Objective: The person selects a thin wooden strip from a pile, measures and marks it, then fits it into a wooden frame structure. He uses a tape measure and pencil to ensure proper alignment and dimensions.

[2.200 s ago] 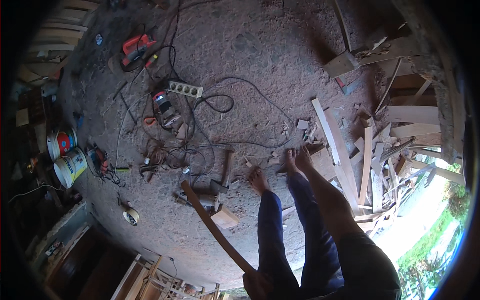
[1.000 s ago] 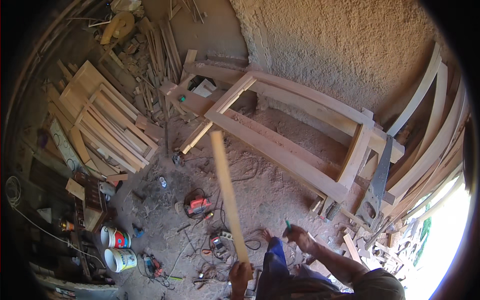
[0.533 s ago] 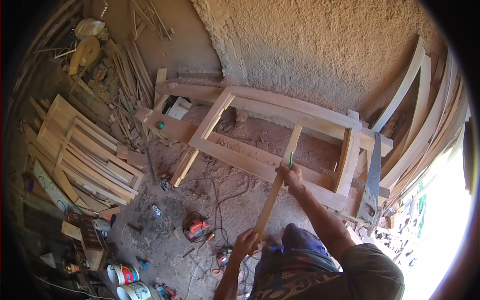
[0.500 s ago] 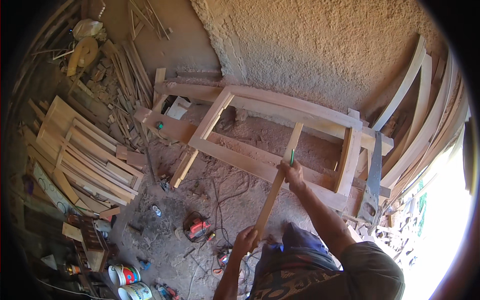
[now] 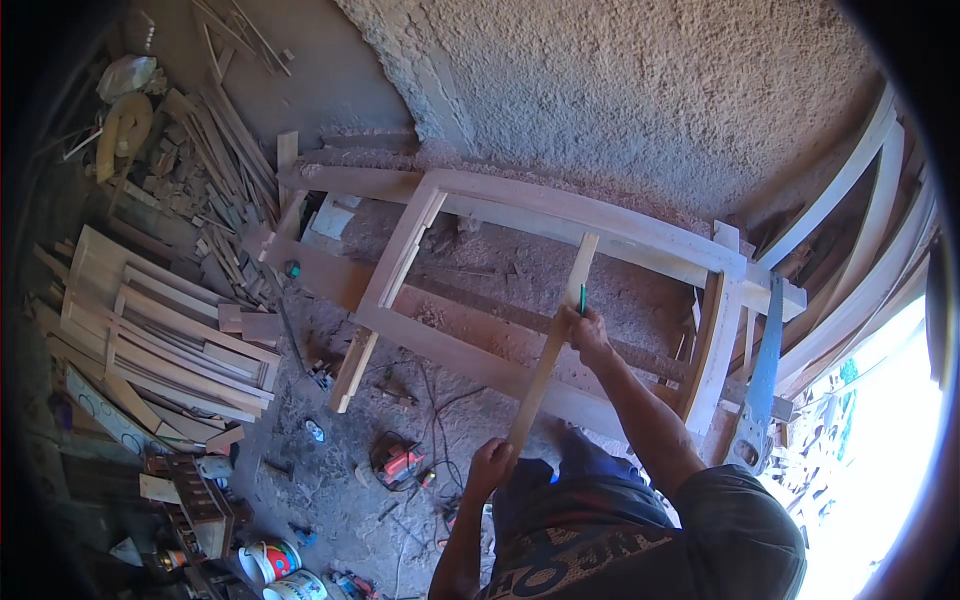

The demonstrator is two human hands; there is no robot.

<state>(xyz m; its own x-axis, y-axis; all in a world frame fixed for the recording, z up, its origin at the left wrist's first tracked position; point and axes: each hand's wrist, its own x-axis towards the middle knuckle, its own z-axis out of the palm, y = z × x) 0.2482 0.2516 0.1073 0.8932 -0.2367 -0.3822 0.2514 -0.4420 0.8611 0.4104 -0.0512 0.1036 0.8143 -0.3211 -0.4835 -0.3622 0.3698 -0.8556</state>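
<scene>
A long thin wooden strip (image 5: 545,378) slants across the near rail of a wooden frame (image 5: 580,200), its far end over the frame's opening. My left hand (image 5: 490,464) is closed round the strip's near end, close to my body. Further up, my right hand (image 5: 588,333) grips the same strip. A green pencil or pen (image 5: 583,296) sticks up from the right hand's fingers. The frame rests on wooden beams (image 5: 330,278). A short, stepped wooden piece (image 5: 354,370) juts out below the frame's left corner.
A handsaw (image 5: 762,375) lies at the frame's right end. Curved boards (image 5: 860,220) lean at the far right, and slatted wooden panels (image 5: 170,325) are stacked at the left. On the floor are a red power tool (image 5: 402,463), cords and buckets (image 5: 270,560). A rough wall (image 5: 620,100) stands behind.
The view has shifted slightly, so the frame and handsaw appear further right at that end. Both hands keep hold of the wooden strip, which stands a little steeper in the picture.
</scene>
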